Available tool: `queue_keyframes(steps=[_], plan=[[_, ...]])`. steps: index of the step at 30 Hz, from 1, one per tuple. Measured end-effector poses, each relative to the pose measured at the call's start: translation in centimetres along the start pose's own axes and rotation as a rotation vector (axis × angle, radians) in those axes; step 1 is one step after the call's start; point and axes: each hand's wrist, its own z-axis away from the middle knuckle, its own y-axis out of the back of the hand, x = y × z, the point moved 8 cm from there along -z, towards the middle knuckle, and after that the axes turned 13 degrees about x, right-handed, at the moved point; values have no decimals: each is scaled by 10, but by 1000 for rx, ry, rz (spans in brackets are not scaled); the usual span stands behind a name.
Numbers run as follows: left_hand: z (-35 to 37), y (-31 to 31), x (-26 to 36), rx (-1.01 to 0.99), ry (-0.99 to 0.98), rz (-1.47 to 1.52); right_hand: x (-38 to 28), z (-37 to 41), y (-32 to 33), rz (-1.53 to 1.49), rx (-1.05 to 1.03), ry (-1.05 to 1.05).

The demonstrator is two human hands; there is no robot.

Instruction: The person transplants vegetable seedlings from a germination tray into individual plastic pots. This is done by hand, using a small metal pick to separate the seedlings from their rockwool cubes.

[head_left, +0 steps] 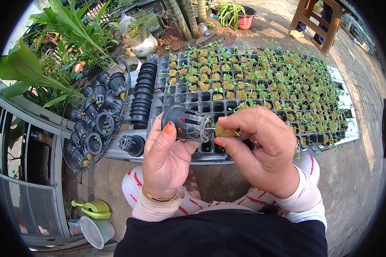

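My left hand (165, 156) grips a black slotted net cup (188, 123) on its side, its mouth turned to the right. My right hand (263, 147) pinches a tan sponge cube with a seedling (225, 131) right at the cup's mouth. Both hands hover over the near edge of a black seedling tray (210, 147). The tray holds several sponge cubes with green sprouts (278, 81); some cells near my hands are bare.
A wire basket (125, 70) at the left holds several black net cups (99, 112). A stack of nested cups (142, 93) lies beside it, and one cup (131, 144) lies on the bench. Leafy plants stand at left, pots and a wooden stool behind.
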Motion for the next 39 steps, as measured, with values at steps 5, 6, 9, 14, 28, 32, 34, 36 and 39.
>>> queue_keyframes(steps=[5, 6, 9, 14, 28, 32, 34, 36, 39], plan=[[1, 1, -3, -4, 8, 7, 5, 1, -1, -17, -25, -39], [1, 1, -4, -4, 16, 7, 6, 2, -1, -21, -39, -32], [1, 0, -6, 2, 25, 15, 10, 2, -2, -60, -20, -141], [0, 2, -6, 7, 32, 25, 17, 6, -3, -104, 0, -181], [1, 2, -8, 8, 29, 1, 23, 7, -6, -158, -50, -185], [1, 1, -7, 14, 29, -5, 21, 4, -5, -127, -79, -153], [0, 2, -6, 18, 19, -20, 20, 3, -5, -119, -93, -153], [-1, 0, -5, 4, 4, -13, 17, 3, -5, -96, -95, -116], [-1, 1, -6, 2, -8, -1, 16, 1, -3, -71, -98, -118]])
